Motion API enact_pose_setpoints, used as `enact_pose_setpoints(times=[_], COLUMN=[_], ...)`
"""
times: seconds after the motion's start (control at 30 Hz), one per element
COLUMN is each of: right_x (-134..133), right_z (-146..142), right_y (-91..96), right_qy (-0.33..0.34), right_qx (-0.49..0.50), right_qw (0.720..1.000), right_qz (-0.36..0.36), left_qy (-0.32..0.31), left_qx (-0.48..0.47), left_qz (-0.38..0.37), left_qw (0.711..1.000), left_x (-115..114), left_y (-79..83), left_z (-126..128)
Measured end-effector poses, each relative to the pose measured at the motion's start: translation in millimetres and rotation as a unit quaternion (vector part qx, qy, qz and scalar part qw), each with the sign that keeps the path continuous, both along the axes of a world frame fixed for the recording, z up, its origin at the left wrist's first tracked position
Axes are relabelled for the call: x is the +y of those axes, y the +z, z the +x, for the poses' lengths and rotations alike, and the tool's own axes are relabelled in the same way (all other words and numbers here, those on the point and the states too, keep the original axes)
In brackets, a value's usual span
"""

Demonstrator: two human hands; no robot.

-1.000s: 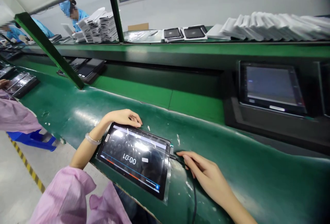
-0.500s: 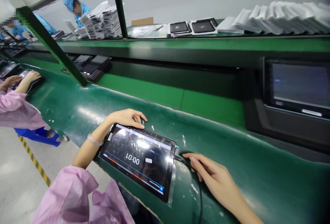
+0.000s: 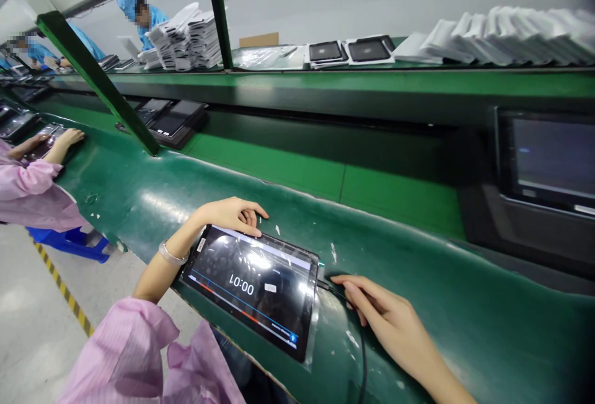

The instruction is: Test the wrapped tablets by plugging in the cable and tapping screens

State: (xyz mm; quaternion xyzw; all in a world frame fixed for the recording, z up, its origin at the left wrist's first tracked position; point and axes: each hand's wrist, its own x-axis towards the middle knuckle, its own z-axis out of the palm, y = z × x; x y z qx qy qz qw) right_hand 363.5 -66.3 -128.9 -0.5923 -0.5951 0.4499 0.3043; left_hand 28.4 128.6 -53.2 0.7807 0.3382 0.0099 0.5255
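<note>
A tablet point(image 3: 248, 295) with a lit screen reading 00:01 lies flat on the green bench, a clear film over it reaching past its right edge. My left hand point(image 3: 230, 214) rests on the tablet's far edge, its fingers loosely bent and apart, holding nothing. A black cable point(image 3: 363, 360) runs up from the bench's front, its plug at the tablet's right edge. Between thumb and fingers, my right hand point(image 3: 385, 317) grips this cable just behind the plug. How deep the plug sits cannot be made out.
Beyond the bench edge runs a green conveyor belt point(image 3: 395, 196) carrying a tablet point(image 3: 553, 156) on a dark block and other tablets point(image 3: 179, 119) at left. A slanted green post point(image 3: 100, 85) rises at the bench edge. A co-worker's hands point(image 3: 65, 140) handle a device further left.
The belt and the tablets on it have shifted right. At far left the co-worker's hands have moved slightly. Both my hands and the tablet between them stay in place.
</note>
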Motion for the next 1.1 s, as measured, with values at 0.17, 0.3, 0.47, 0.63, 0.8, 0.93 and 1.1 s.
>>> enact_pose_setpoints(times=[0.17, 0.3, 0.47, 0.63, 0.8, 0.93, 1.1], right_x=[-1.2, -1.3, -0.3, -1.4, -1.0, 0.3, -0.5], right_z=[1.0, 1.3, 0.8, 1.3, 0.3, -2.1, -2.2], right_y=[0.9, -0.8, -3.2, -1.2, 3.5, 5.8, 4.3], right_qy=[0.000, -0.002, 0.002, 0.000, -0.001, -0.006, -0.009], right_qx=[-0.003, -0.004, -0.003, -0.005, -0.002, 0.001, -0.001], right_qw=[1.000, 1.000, 1.000, 1.000, 1.000, 1.000, 1.000], right_qz=[0.004, 0.000, -0.005, -0.004, 0.001, 0.005, 0.006], left_qy=[-0.003, 0.000, 0.000, -0.006, -0.009, -0.017, -0.121], left_qx=[-0.005, -0.006, -0.002, -0.006, -0.010, 0.028, 0.061], left_qz=[0.021, 0.022, 0.028, 0.041, 0.048, 0.073, 0.186], left_qw=[1.000, 1.000, 1.000, 0.999, 0.999, 0.997, 0.973], left_x=[-1.5, -2.2, -2.7, -4.6, -2.7, -7.7, -61.2], left_y=[-1.8, -1.6, 0.1, -1.4, -2.3, 8.4, 25.8], left_z=[0.3, -0.1, 0.0, 0.5, 1.0, 1.7, 4.9])
